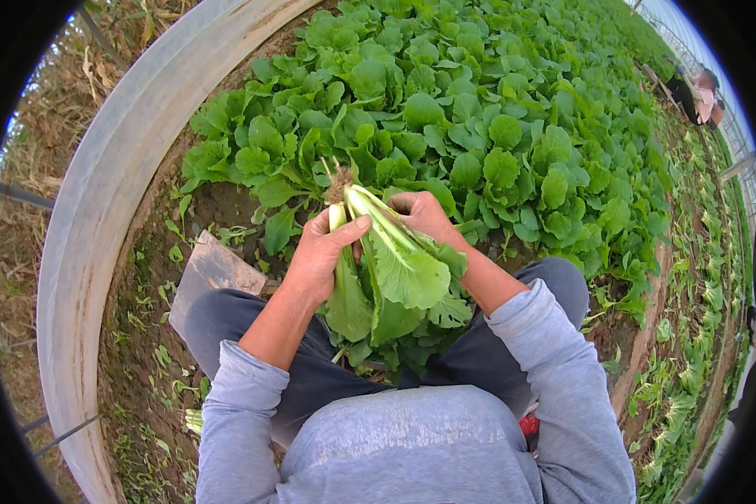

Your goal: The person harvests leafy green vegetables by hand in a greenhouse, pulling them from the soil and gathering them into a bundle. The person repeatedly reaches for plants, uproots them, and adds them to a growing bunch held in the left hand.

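Observation:
Between my hands, above my lap, is a bunch of leafy greens (409,271) with pale stalks, its soil-covered roots (338,184) pointing away from me. My left hand (321,252) grips the stalks from the left, the thumb lying across them. On the other side, my right hand (425,217) holds the bunch just below the roots; its fingers are partly hidden behind the stalks. The leaves hang towards my body. More loose leaves (390,353) lie low between my knees, partly covered by the bunch.
Dense growing greens (441,120) fill the bed ahead. A flat, soil-marked board (217,268) lies beside my left knee. Plastic sheeting (82,252) curves along the left, with dry stalks outside. Rows of pulled greens (687,378) lie at right; people (702,94) are at the far right.

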`<state>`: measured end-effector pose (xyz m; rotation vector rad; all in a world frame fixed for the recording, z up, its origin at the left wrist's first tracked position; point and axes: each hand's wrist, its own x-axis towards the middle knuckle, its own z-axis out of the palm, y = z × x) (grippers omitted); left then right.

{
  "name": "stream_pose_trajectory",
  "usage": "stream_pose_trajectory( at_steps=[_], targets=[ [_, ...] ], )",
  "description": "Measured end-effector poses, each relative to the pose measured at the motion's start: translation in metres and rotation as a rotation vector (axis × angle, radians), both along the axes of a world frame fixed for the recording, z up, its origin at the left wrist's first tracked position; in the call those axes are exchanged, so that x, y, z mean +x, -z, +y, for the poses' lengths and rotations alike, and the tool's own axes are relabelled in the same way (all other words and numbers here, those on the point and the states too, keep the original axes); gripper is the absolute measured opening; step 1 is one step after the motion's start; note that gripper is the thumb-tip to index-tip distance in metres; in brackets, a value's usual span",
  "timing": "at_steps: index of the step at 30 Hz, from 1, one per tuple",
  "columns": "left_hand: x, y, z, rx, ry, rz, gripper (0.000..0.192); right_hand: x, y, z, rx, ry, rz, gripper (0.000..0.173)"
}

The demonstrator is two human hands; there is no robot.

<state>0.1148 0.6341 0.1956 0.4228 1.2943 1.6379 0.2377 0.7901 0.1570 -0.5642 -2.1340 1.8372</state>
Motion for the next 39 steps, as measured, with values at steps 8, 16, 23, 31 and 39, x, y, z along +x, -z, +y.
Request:
stream_pose_trajectory(
  at_steps=[8,16,23,31,39],
  targets=[
    [-0.01,0.002,-0.005,-0.026,0.07,0.063,0.023,0.001,-0.051,-0.003,-0.163,0.017,0.048,0.028],
    [-0.005,0.011,0.0,-0.127,0.147,0.086,0.021,-0.005,-0.005,-0.02,0.537,0.182,-0.029,0.019],
    [-0.011,0.001,-0.004,-0.087,0.121,-0.346,0.023,-0.003,0.014,-0.001,0.954,0.145,-0.075,0.015],
    [-0.03,0.006,0.0,0.055,-0.04,-0.47,0.024,0.005,0.023,0.01,0.048,-0.015,0.194,0.032],
    [-0.019,0.0,-0.002,0.015,-0.04,-0.366,0.021,0.005,-0.035,-0.006,-0.954,-0.219,0.065,0.037]
  ],
)
